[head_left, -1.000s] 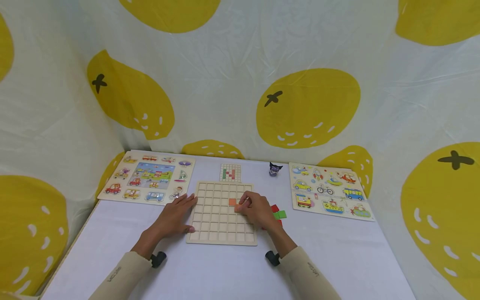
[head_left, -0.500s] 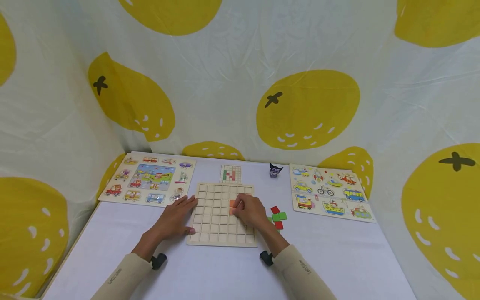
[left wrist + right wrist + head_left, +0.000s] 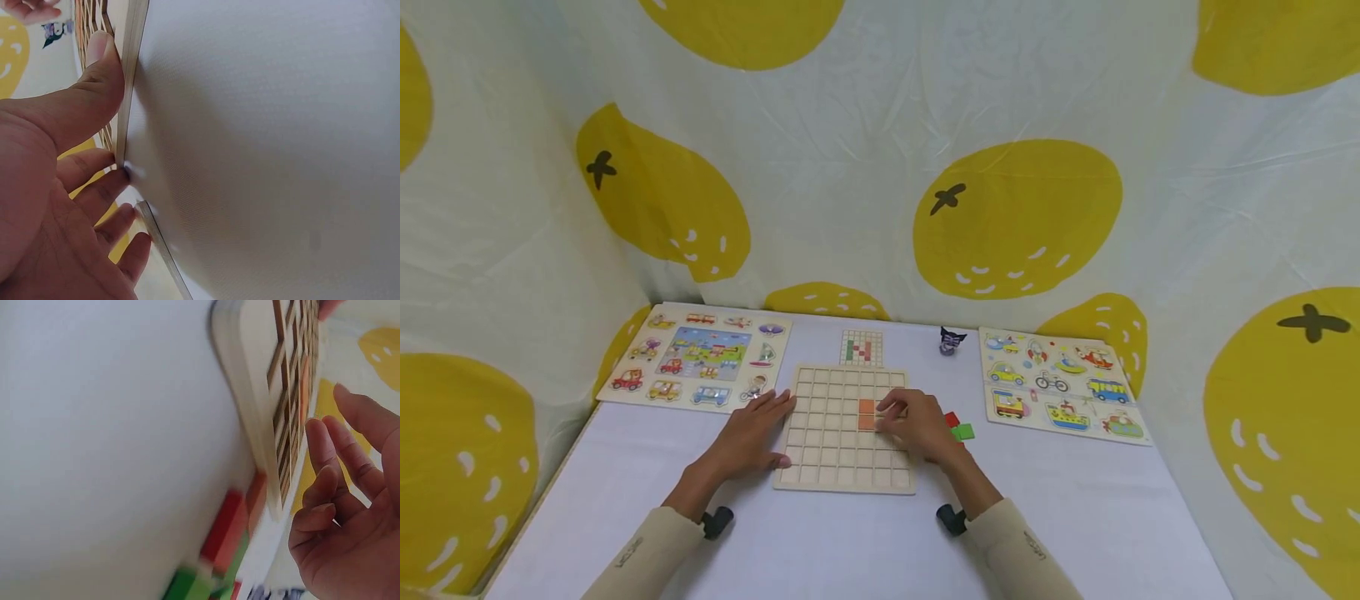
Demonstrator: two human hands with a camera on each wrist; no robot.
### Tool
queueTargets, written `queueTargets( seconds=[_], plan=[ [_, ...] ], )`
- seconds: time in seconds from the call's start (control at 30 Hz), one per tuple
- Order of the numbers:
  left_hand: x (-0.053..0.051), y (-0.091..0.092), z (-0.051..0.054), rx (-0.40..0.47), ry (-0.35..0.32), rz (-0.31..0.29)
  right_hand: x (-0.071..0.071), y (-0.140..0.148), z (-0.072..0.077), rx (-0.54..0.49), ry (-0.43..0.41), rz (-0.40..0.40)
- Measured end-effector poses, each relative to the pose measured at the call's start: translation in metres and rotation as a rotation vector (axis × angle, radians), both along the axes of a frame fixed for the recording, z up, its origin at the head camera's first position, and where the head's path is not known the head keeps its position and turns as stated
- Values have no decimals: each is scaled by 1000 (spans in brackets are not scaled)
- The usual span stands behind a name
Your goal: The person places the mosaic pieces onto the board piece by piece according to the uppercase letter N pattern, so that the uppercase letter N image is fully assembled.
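Starting with the head view: the right hand [image 3: 919, 425] blocks a chunk of the wooden grid board [image 3: 827, 437] plus some of the loose red and green tiles [image 3: 964, 432], so I can't count those. Both sleeves [image 3: 658, 542] run off the bottom. The bench [image 3: 842, 546] has white cloth on it, with a curtain [image 3: 850, 167] of big yellow fruit prints behind. Two orange tiles [image 3: 867, 407] sit in neighbouring cells, just left of the right fingertips. The left hand [image 3: 748, 439] lies along the board's left edge.

Left wrist cam: most of the board is cut off and white cloth fills the right side. Left grip is spread, thumb over the rim.

Right wrist cam: loose tiles are blurry down low, cloth takes up the left. Right grip is apart, nothing between thumb and index. Orange shows as a thin sliver in the grid near the fingertips; can't tell if they touch.
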State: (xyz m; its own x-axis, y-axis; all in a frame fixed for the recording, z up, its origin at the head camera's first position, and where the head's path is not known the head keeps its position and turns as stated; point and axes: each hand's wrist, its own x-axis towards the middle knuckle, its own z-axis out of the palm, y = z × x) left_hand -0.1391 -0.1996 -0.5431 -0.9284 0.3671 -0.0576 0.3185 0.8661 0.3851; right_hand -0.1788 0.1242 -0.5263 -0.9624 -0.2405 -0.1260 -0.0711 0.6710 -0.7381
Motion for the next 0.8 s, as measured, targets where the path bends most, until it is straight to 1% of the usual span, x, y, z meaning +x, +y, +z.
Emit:
queueTargets(
  seconds=[0.07, 0.2, 0.3, 0.4, 0.57, 0.8],
  plan=[
    [-1, 0, 1, 2, 2, -2, 2, 10, 3, -18, -3, -25],
    [-1, 1, 1, -3, -8, 2, 6, 31, 7, -9, -15, -90],
    [-1, 1, 1, -2, -14, 5, 8, 45, 6, 30, -23, -129],
    [-1, 1, 1, 0, -11, 9, 10, 55, 2, 77, -30, -135],
    [-1, 0, -1, -2, -9, 14, 15, 58, -5, 133, -50, -135],
    [-2, 2, -2, 8, -14, 11, 19, 49, -8, 194, -21, -145]
  ],
)
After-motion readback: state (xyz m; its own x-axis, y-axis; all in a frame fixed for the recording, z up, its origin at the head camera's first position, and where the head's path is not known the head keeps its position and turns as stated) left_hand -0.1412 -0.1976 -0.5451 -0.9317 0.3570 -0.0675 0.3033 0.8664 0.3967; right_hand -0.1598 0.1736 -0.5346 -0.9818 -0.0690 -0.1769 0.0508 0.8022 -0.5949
